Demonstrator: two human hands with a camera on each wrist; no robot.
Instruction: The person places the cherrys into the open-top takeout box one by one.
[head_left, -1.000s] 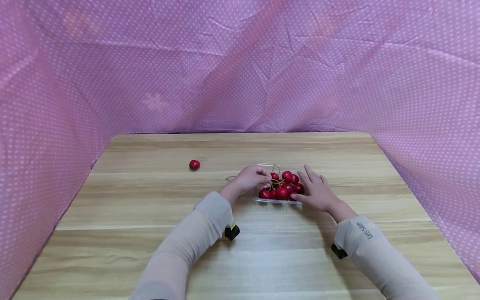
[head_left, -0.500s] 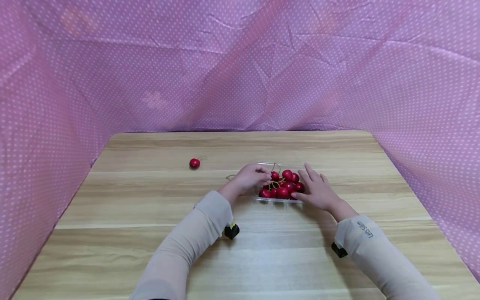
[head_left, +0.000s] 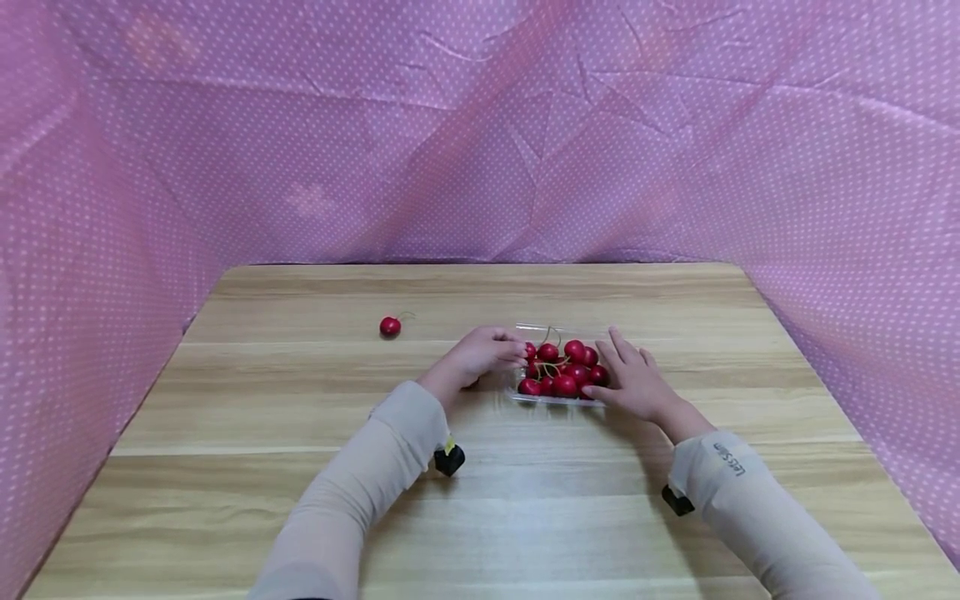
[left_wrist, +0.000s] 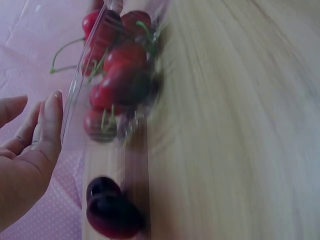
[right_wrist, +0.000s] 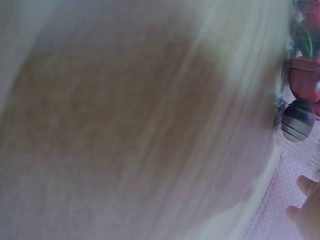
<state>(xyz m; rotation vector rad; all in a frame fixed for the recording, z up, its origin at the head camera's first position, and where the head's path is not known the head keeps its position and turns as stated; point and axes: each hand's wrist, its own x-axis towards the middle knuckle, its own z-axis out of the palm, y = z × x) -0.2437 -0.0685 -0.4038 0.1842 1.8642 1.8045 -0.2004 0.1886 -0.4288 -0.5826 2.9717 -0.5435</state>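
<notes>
A clear plastic box (head_left: 558,402) filled with red cherries (head_left: 566,385) with green stems stands on the table. At its left side is my left hand (head_left: 480,353), thumb apart from extended fingers in the left wrist view, nothing between them. Its fingertips (left_wrist: 56,102) are at the box's rim. Two dark red cherries (left_wrist: 114,215) lie on the table beside the box in that view; the hand mostly hides them from the head. My right hand (head_left: 637,385) rests spread at the box's right end, thumb in front and fingers behind. The right wrist view shows only a few of its fingertips (right_wrist: 306,186).
A single cherry (head_left: 390,327) with its stem lies on the wooden table (head_left: 300,300), farther back and left of the box. Pink dotted cloth (head_left: 480,133) hangs behind the table and along both sides.
My left hand has let go over the box and drawn back leftward. A cherry now shows at the box's back left, by its fingertips. The right hand has stayed still.
</notes>
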